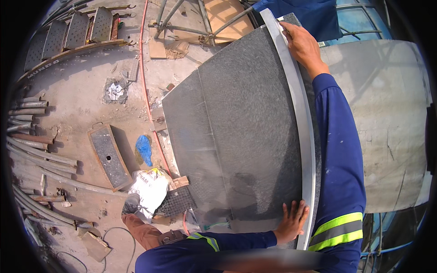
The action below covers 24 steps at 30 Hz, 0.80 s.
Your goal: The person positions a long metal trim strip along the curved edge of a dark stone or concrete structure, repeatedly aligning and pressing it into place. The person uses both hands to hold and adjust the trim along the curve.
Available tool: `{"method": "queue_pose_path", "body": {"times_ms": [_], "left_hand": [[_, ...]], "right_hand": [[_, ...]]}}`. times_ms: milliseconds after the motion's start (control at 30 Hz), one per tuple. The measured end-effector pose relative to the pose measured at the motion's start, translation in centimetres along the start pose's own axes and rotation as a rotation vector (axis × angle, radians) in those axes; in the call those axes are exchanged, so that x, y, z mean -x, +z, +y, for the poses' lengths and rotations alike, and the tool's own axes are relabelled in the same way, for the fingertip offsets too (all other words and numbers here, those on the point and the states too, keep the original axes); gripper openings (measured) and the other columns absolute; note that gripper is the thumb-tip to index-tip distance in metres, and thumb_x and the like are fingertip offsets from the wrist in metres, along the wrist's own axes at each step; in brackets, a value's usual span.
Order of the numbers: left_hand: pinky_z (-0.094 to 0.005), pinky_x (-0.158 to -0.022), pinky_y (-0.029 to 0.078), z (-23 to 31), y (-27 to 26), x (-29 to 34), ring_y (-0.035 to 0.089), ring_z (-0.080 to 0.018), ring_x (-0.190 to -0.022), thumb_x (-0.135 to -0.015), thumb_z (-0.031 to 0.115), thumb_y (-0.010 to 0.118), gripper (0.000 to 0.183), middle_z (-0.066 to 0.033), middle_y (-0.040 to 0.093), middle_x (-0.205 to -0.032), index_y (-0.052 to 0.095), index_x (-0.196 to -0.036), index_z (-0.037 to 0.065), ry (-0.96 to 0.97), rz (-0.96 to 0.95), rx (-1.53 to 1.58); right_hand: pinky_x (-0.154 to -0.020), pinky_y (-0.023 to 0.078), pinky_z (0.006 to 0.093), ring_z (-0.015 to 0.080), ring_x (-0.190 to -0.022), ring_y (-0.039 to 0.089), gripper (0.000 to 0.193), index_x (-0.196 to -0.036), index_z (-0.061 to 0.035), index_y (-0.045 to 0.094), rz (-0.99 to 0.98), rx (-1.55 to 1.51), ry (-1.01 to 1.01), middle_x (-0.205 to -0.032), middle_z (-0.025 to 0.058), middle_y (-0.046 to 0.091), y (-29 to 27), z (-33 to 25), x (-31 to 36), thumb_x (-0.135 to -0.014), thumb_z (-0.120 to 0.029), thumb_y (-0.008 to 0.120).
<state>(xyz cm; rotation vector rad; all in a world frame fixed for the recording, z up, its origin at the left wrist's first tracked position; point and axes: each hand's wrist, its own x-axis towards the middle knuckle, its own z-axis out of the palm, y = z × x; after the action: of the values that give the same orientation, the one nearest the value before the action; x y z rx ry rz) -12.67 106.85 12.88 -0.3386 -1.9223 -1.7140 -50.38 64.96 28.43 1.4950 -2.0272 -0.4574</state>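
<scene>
A long light-grey metal bar (304, 123), looking like a straightedge, lies along the right side of a dark grey speckled panel (246, 100). At the bar's far end my right hand (302, 48) has its fingers curled over it and grips it. Toward the near end my left hand (292, 222) lies on the panel, fingers spread, its fingertips touching the bar's edge. A thin joint line runs lengthwise down the panel. Smudges of dust mark its near part.
To the left, a red hose (144, 77), a long box (109, 157), a white sack (150, 191) and a blue plastic bag (144, 150) lie on the dusty floor. Metal pipes (41, 154) are piled farther left. Scaffold tubes (184, 29) stand ahead; a pale board (382, 123) lies right.
</scene>
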Motion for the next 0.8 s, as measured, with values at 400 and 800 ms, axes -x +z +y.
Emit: {"method": "queue_pose_path", "body": {"times_ms": [400,800], "left_hand": [[-0.0883,-0.11,0.018,0.0,0.0,0.1,0.022,-0.0712,-0.148,-0.082,0.05,0.083,0.126,-0.0443,0.005,-0.168,0.01,-0.167,-0.009,0.01,0.077,0.008],[-0.0823,-0.119,0.001,0.7,-0.4,-0.2,-0.007,-0.064,-0.157,-0.082,0.039,0.088,0.135,-0.0398,-0.016,-0.17,-0.006,-0.167,-0.005,-0.131,-0.132,0.05]], "right_hand": [[-0.096,0.057,0.0465,0.0342,-0.116,0.07,0.033,-0.138,-0.0186,0.07,-0.21,0.227,-0.081,-0.127,0.0096,0.075,-4.1,-1.5,-1.0,-0.108,-0.021,0.058],[-0.086,0.047,0.0371,0.0212,-0.105,0.069,0.027,-0.129,-0.0162,0.074,-0.377,0.193,-0.088,-0.114,0.0033,0.078,-16.1,-5.0,17.1,-0.108,-0.018,0.057]]}}
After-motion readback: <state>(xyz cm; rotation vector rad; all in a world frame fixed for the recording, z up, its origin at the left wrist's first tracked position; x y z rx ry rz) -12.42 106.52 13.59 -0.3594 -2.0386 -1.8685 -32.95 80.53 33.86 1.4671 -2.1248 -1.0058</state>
